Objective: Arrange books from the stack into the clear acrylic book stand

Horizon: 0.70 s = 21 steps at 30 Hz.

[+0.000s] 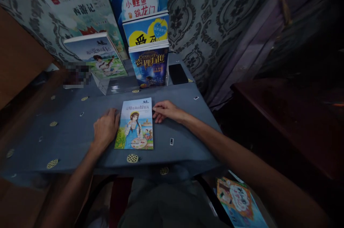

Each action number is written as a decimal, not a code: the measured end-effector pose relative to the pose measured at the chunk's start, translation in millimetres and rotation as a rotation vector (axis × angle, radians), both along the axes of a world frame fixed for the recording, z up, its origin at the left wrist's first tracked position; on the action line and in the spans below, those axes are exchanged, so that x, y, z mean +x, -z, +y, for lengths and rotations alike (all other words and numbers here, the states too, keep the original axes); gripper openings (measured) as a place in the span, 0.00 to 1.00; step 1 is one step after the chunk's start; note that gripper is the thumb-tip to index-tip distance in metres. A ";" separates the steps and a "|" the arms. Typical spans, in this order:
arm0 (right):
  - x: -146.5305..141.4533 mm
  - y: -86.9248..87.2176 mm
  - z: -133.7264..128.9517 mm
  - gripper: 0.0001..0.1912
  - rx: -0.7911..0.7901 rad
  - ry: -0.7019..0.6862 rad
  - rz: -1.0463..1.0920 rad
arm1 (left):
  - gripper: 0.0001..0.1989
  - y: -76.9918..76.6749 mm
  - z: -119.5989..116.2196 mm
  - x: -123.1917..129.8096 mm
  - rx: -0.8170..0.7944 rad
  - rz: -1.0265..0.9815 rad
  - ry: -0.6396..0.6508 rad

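Note:
A thin paperback book (145,136) lies flat and closed on the cloth in front of me, its cover showing a girl in blue overalls with a paint palette. Against the book's left edge rests my left hand (105,127), back up, fingers loosely bent and partly hidden; nothing shows in it. On the other side, my right hand (167,111) lies by the upper right edge. Its fingers are loosely bent and apart, with the tips at or just beside the cover, and I see nothing held.
Behind, a clear stand (118,85) holds a blue book stack (150,65) and a book with a guitar player (100,58). Larger books (86,9) lean at the back. A black phone (178,74) lies right of the stand. Another book (239,203) sits below the table's right side.

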State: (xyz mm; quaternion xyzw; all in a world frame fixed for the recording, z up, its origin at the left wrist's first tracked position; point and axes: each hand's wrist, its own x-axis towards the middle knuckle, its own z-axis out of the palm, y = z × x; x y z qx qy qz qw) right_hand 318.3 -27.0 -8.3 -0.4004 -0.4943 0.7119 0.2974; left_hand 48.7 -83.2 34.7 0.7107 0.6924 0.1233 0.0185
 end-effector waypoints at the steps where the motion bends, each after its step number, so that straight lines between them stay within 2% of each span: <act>1: 0.1 0.5 0.6 0.09 0.012 0.025 -0.018 | 0.19 -1.2 -1.7 4.6 0.006 0.022 0.051; 4: 1.4 4.8 5.1 0.08 0.080 0.107 -0.043 | 0.18 2.4 -4.4 25.3 0.045 -0.023 0.249; 7: 3.9 11.8 10.6 0.04 0.218 0.216 -0.096 | 0.18 12.6 0.9 46.3 0.072 -0.032 0.397; 9: 6.2 15.5 12.5 0.05 0.398 0.271 -0.169 | 0.20 19.7 10.0 55.4 0.056 -0.021 0.474; 11: 8.6 17.0 12.1 0.12 0.656 0.282 -0.264 | 0.22 25.3 21.5 59.8 0.030 -0.003 0.517; 13: 10.4 17.0 10.1 0.19 0.902 0.233 -0.355 | 0.25 29.3 32.1 61.1 0.006 0.021 0.546; 15: 10.8 16.9 8.0 0.25 1.042 0.141 -0.431 | 0.27 32.0 38.8 61.3 -0.007 0.062 0.567; 18: 9.3 18.1 7.5 0.28 1.062 0.032 -0.549 | 0.30 35.0 41.2 61.4 -0.002 0.120 0.571; 21: 7.6 20.9 10.2 0.27 1.032 -0.007 -0.625 | 0.28 37.2 40.4 61.5 0.016 0.113 0.557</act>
